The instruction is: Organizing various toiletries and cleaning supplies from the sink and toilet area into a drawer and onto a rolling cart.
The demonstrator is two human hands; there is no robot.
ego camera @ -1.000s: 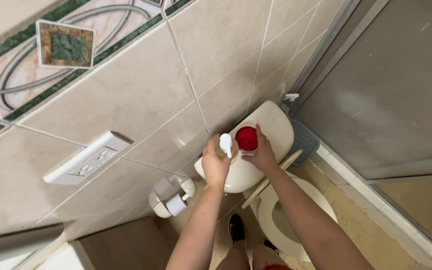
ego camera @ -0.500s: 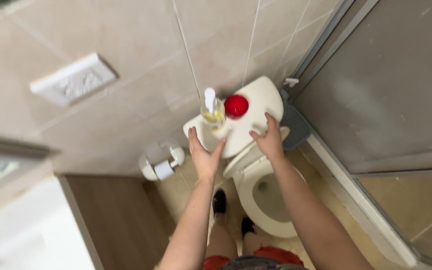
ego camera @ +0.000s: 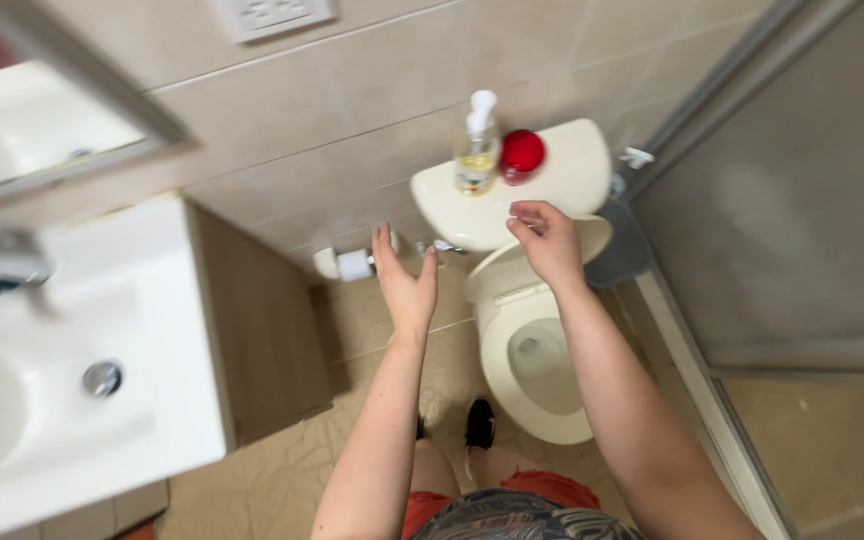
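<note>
Showing both hands raised, empty, before a toilet tank lid (ego camera: 562,180).
Left hand (ego camera: 405,285) open, fingers spread, beside the tank's left end, near a paper roll (ego camera: 355,265); right hand (ego camera: 548,240) loosely curled, gripping nothing, over the lid's front edge. Pump bottle (ego camera: 476,150) upright at the lid's back left, red cup (ego camera: 521,153) just beside it. Sink (ego camera: 42,400) at left.

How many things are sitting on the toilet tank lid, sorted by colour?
Clear with a white pump: 1, the soap bottle
Red: 1, the red cup
Total: 2, both on the tank lid. The left hand and right hand are open and hold nothing.
</note>
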